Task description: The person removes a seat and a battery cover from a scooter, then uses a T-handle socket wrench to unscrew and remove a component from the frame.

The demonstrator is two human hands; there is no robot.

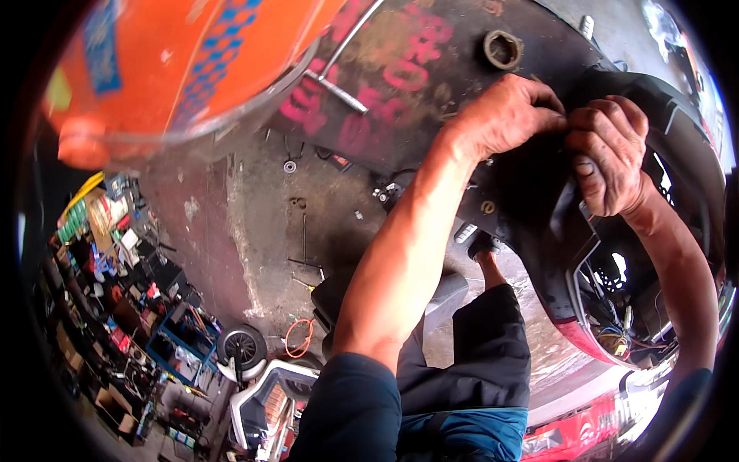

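Note:
My left hand (508, 115) reaches over a black plastic vehicle panel (550, 281), its thumb and fingers pinched together. What the fingertips hold is hidden in the dark area. Right beside it, my right hand (612, 158) is curled closed against the same panel, thumb folded in; whatever it grips cannot be made out. Loose wires (616, 339) show in an opening of the bodywork below my right hand. Behind my left hand, a brown metal ring (503, 50) lies on a dark, pink-marked surface (385, 54).
A T-handle wrench (339, 94) rests on the dark surface at the upper left. Close by looms a large orange body (154, 61) with blue checks. Tools and parts crowd the left floor around a blue tray (181, 343) and a small wheel (241, 346). An orange cable (299, 337) lies coiled.

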